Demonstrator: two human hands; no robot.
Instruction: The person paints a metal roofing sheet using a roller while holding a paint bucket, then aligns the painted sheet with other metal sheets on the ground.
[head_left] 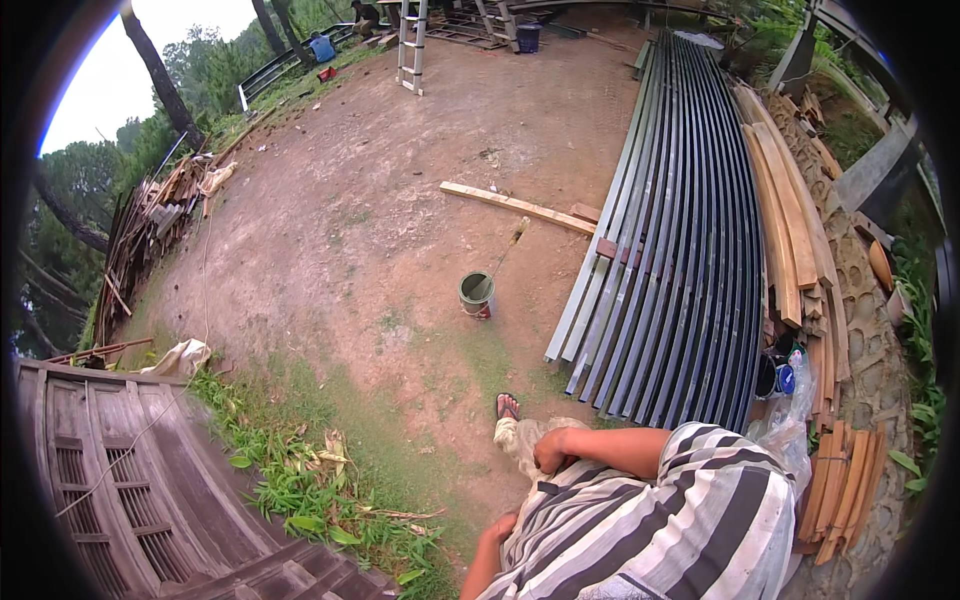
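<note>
My right hand (551, 449) is closed, its fingers curled in against my light trousers (518, 447) near the knee. What it holds, if anything, is hidden. Lower down, my left hand (500, 528) lies against the side of the trousers, with its fingers mostly out of sight. On the dirt ahead stands a paint can (477, 308), dark green inside and reddish on the outside. To the right of it, long dark metal bars (680, 240) lie side by side in a row, nearest to my right arm.
A wooden beam (515, 207) lies across the ground, reaching the bars. Planks (785, 220) and short boards (840, 490) are stacked at right. Weathered louvred wooden panels (130, 470) lie at lower left. Scrap wood (150, 225) is heaped farther left; a ladder (412, 45) stands at the back.
</note>
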